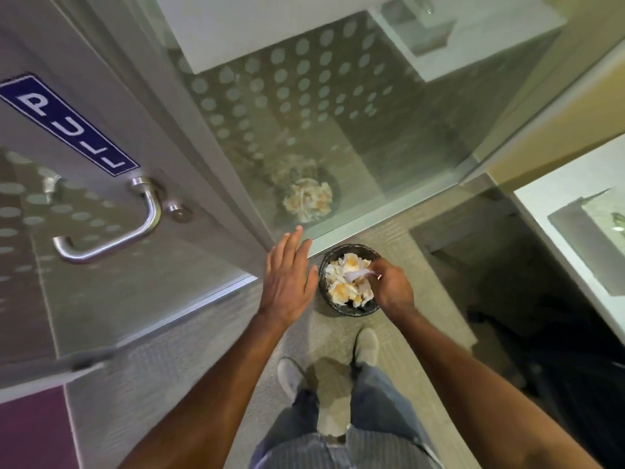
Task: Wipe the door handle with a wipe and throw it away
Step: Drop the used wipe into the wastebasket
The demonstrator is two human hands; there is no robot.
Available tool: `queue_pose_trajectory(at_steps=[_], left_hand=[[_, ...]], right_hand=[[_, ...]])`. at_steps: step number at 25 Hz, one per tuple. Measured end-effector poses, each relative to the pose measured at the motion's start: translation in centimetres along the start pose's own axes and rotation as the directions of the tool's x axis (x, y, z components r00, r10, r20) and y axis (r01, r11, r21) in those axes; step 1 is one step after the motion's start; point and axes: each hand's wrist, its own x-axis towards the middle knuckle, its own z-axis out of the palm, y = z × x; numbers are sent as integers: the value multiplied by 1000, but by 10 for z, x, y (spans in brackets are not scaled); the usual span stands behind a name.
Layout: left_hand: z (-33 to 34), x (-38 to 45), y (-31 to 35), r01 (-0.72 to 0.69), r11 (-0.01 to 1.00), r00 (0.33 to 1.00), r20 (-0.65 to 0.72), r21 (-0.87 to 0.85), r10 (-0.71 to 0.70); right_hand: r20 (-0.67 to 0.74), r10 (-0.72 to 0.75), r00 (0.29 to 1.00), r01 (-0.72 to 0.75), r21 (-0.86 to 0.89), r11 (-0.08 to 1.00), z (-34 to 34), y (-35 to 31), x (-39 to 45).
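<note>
Hands (287,275) first, seen from my head looking down: my left one was spread flat with the fingers straight and together, palm down, holding nothing, hanging in the air just left of the bin (350,280). My right hand (392,286) reached over the bin's right side with the fingers curled inward, pinching a white wipe (358,275) between the fingertips. The wipe hung over the heap of crumpled white and yellowish paper (341,289) that filled the bin, so close to it that I could not tell whether it touched the heap. The bin itself was a small round dark mesh basket standing on the pale carpet (189,350), right at the foot of a glass wall (304,113) patterned with frosted dots, and its reflection showed in that glass.

To my left stood the door (111,106), pale grey, with a blue sign (67,123) reading PULL. Just under the sign was the door handle (111,231), a bent bar of brushed metal, with a round lock (176,211) beside its upper mount. Neither of my hands was near it.

Below my arms were my grey shoes (291,374), one ahead of the other on the carpet, and blue jeans (378,401). A white table (541,214) edged the right side.
</note>
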Motion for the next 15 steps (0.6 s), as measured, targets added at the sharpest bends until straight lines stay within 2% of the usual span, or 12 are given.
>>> queue_pose_trajectory(at_steps=[3, 6, 15], left_hand=[[52, 6, 9, 40, 999, 979, 202, -13, -37], [93, 11, 20, 93, 996, 944, 318, 2, -89], [174, 20, 32, 183, 982, 864, 468, 55, -187]], right_hand=[[-20, 6, 1000, -6, -21, 1000, 3, 25, 13], [-7, 76, 997, -76, -35, 996, 7, 48, 24], [56, 110, 992, -103, -118, 988, 32, 97, 56]])
